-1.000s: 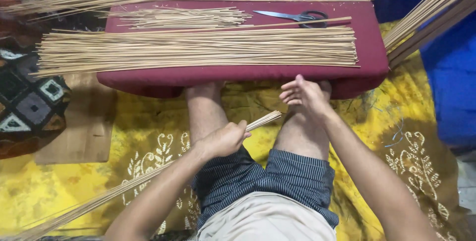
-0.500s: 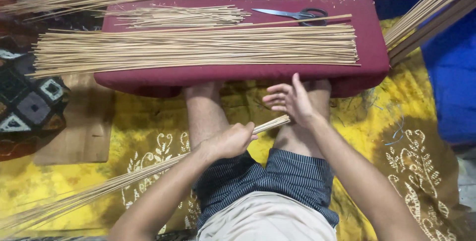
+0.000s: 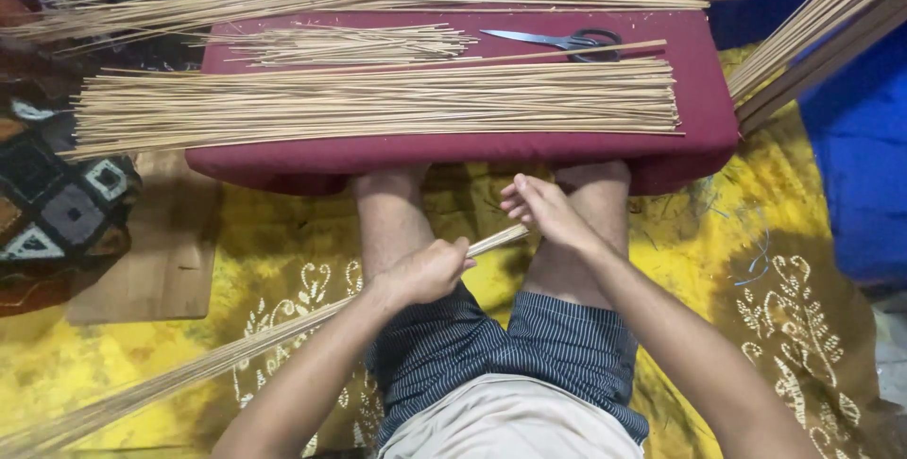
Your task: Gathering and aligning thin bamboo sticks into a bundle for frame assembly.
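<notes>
At frame centre, our left hand is clamped around a stick bundle. Our right hand touches its tip, fingers loosely apart. Scissors lie upper right.

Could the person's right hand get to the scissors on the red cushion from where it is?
Probably yes. The right hand sits just below the red cushion, at the tip of the stick bundle, and the scissors lie uncovered on top. It would only need to pass above the row of sticks.
</notes>
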